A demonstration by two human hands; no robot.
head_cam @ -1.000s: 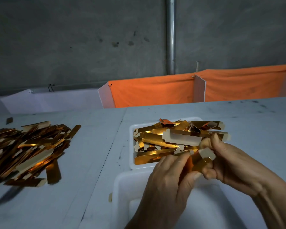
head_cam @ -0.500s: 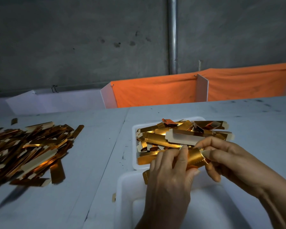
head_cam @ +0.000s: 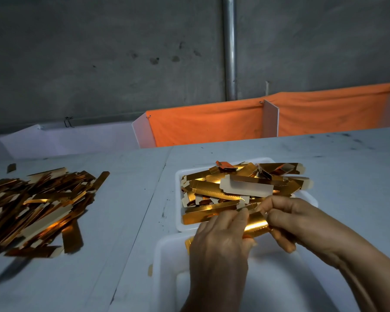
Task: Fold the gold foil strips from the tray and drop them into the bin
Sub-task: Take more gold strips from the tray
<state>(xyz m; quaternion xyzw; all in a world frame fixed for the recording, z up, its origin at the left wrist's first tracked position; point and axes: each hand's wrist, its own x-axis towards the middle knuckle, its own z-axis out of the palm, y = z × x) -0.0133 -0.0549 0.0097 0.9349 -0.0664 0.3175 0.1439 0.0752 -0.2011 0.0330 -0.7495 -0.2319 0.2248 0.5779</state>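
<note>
Gold foil strip (head_cam: 256,224), partly folded, was held between both hands above the near rim of the white bin (head_cam: 167,262). Left hand (head_cam: 218,242) came up from below, its fingers curled over the strip's left part, so that grip was clenched on the foil. Right hand (head_cam: 302,221) pinched the strip's right end between thumb and fingers, another grip closed around the same piece. One small gold end showed past the left hand's edge, over the bin.

Just beyond the hands sat the white tray (head_cam: 178,221), heaped with more gold strips (head_cam: 214,190) lying crosswise, one turned to show its pale underside. Tray and bin stood touching or nearly so on the grey surface (head_cam: 126,199). Well to the left lay a loose pile of strips (head_cam: 36,208) spread directly on the surface. Orange cloth (head_cam: 207,124) hung along the far edge, below a grey wall and a vertical pipe (head_cam: 230,48).
</note>
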